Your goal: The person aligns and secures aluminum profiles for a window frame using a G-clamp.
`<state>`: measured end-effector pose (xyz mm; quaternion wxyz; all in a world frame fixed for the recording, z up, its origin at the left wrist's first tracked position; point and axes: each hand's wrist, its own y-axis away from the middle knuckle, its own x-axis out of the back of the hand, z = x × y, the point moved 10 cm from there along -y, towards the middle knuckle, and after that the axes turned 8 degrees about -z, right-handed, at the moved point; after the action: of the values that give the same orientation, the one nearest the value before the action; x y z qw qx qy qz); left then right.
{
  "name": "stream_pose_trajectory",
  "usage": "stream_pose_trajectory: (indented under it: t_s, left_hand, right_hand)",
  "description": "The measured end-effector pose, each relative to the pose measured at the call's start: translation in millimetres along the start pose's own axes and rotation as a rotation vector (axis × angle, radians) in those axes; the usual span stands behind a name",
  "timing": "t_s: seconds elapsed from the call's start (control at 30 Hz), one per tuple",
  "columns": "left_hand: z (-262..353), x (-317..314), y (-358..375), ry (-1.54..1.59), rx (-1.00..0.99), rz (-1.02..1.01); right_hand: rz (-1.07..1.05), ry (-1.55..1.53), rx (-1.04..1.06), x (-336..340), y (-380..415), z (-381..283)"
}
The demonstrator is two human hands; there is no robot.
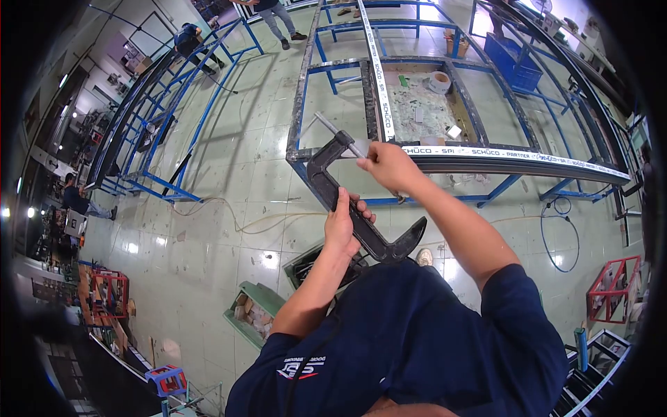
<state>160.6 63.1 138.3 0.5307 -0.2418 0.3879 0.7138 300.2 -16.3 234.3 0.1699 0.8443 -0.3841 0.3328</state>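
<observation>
A large black C-clamp [324, 182] is held up in front of my body, tilted, with its open side toward the right. My left hand [342, 224] is wrapped around the middle of the clamp's frame. My right hand [389, 167] has its fingers closed on the clamp's silver screw [358, 149], near the corner of the work frame. A thin crossbar [326, 124] sticks out at the screw's far end. Just beyond my right hand lies a dark profile with white printed protective tape [479, 152], resting on a blue metal stand [501, 189].
A tape roll [438, 82] sits on a board [417, 104] inside the stand. Green crates [258, 313] stand on the floor at my left. A yellowish hose [243, 226] crosses the floor. Other people [274, 21] are farther back. A red rack [615, 288] is at right.
</observation>
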Motion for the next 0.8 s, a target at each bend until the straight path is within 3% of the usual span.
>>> stream_pose_trajectory:
  t_s: [0.07,0.17,0.23,0.33,0.4,0.47,0.5,0.57,0.6,0.67,0.73,0.77,0.8]
  left_hand:
    - [-0.9,4.9,1.4,-0.002,0.032,0.02]
    - [0.5,3.8,0.5,0.017,0.047,-0.001]
    - [2.3,1.0,4.8,-0.034,0.021,0.014]
    - [1.3,-1.2,6.3,-0.087,-0.017,0.016]
    - [1.4,-0.8,10.0,-0.081,-0.016,0.024]
    - [1.3,1.0,12.7,-0.076,-0.011,0.022]
    - [3.3,5.1,14.4,-0.078,-0.025,0.04]
    - [3.2,6.1,12.8,-0.132,-0.056,0.07]
    - [5.4,7.1,12.5,-0.187,-0.075,0.088]
    - [7.7,10.6,10.9,-0.244,-0.117,0.146]
    - [10.6,13.6,10.3,-0.311,-0.178,0.155]
    - [12.9,10.1,14.6,-0.315,-0.187,0.15]
    - [17.4,6.5,19.1,-0.317,-0.202,0.148]
  right_hand:
    - [-0.425,-0.757,-0.201,-38.1,-5.6,32.7]
    - [-0.349,-0.855,-0.31,-34.4,5.4,35.2]
    - [0.105,0.103,0.04,12.4,13.5,-4.1]
    - [0.018,0.343,-0.008,-4.3,12.8,-8.6]
    - [0.005,0.293,-0.005,-7.2,6.2,8.0]
    - [-0.492,-1.066,-0.223,-58.6,8.2,44.1]
    - [-0.4,-1.046,-0.26,-53.5,14.0,43.2]
    - [-0.162,-0.467,-0.266,-22.2,20.0,26.5]
    - [0.074,-0.14,-0.022,-12.7,15.6,16.8]
    - [0.067,0.038,-0.051,-19.9,23.7,0.0]
    - [0.158,-0.21,-0.013,-29.6,23.8,5.5]
    - [0.269,-0.236,0.17,-43.7,7.6,18.7]
    - [-0.198,-0.97,-0.198,-64.6,16.3,25.0]
